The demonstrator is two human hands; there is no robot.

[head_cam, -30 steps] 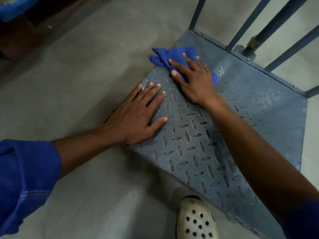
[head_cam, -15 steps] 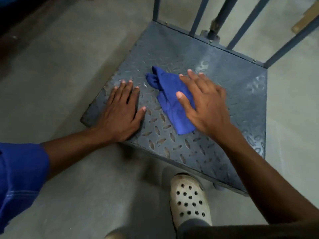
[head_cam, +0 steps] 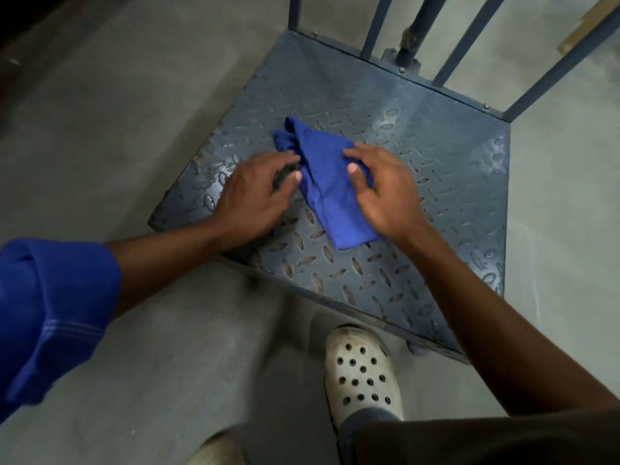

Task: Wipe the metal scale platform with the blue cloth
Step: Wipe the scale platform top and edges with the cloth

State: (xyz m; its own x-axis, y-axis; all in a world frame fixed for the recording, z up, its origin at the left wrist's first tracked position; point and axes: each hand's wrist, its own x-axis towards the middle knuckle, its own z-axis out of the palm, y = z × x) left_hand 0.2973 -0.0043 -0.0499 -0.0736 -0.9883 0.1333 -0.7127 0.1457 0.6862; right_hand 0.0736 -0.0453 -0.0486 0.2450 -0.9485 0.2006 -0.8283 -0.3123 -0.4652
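Observation:
The blue cloth lies folded in a long strip on the grey-blue diamond-tread scale platform, near its middle. My right hand rests on the cloth's right edge, thumb and fingertips pinching the fabric. My left hand is at the cloth's left edge, fingers curled, thumb and fingertips touching the bunched fabric. The far end of the cloth is bunched up.
Blue metal uprights rise along the platform's far edge. Grey concrete floor surrounds the platform. My foot in a white perforated clog stands just in front of the platform's near edge.
My left hand lifted off the platform's left part and moved right to the cloth's edge. My right hand drew the cloth toward the middle, then its fingers curled onto the cloth.

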